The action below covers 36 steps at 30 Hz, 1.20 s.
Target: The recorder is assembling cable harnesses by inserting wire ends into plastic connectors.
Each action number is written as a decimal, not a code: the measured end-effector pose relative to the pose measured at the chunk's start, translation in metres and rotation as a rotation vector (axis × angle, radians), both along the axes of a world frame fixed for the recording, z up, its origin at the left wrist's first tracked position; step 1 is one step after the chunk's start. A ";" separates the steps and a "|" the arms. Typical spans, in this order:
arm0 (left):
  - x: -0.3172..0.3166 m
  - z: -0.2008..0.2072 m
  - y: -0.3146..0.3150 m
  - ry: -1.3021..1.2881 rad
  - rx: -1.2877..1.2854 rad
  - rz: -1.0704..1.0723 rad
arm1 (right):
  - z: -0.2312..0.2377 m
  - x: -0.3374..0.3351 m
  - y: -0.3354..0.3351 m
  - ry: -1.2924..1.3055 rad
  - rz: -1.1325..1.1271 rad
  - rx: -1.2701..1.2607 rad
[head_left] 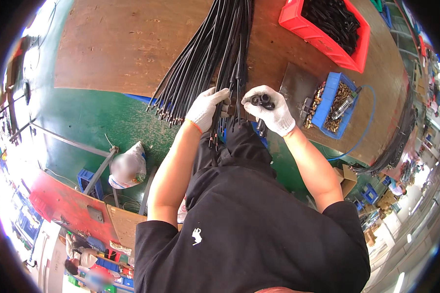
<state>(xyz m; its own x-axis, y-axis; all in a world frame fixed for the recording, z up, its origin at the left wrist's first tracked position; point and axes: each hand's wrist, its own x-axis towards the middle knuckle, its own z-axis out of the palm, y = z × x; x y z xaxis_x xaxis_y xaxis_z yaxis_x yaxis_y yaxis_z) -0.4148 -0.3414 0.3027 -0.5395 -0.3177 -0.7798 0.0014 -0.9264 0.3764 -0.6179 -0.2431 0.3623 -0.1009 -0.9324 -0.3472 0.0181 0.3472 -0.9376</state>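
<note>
A thick bundle of black cables [200, 63] with bare copper-coloured ends hangs over the near edge of the brown wooden table [112, 44]. My left hand [208, 110], in a white glove, closes around some of these cables near their ends. To its right my right hand [278, 115], also gloved, is curled around several short black tubular sleeves [264, 99]. One more dark tube [261, 128] shows below that palm. The right fingertips are close beside the cables; whether they touch them I cannot tell.
A red bin [312, 43] of black parts stands at the back right. Nearer, a blue tray [322, 108] holds brass-coloured fittings and a metal tool [346, 105] beside a blue hose [374, 117]. A white sack [129, 168] sits on the green floor. Another person [80, 256] is at the lower left.
</note>
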 end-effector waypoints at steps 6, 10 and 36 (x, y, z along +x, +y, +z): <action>-0.002 0.011 0.001 0.030 -0.026 -0.012 | 0.005 -0.001 0.002 0.064 -0.007 -0.087; -0.010 0.027 0.000 0.075 0.003 -0.044 | 0.001 0.004 -0.004 0.457 0.044 0.149; 0.003 0.000 0.008 0.042 0.047 -0.024 | -0.052 0.027 0.037 -0.188 -0.463 0.247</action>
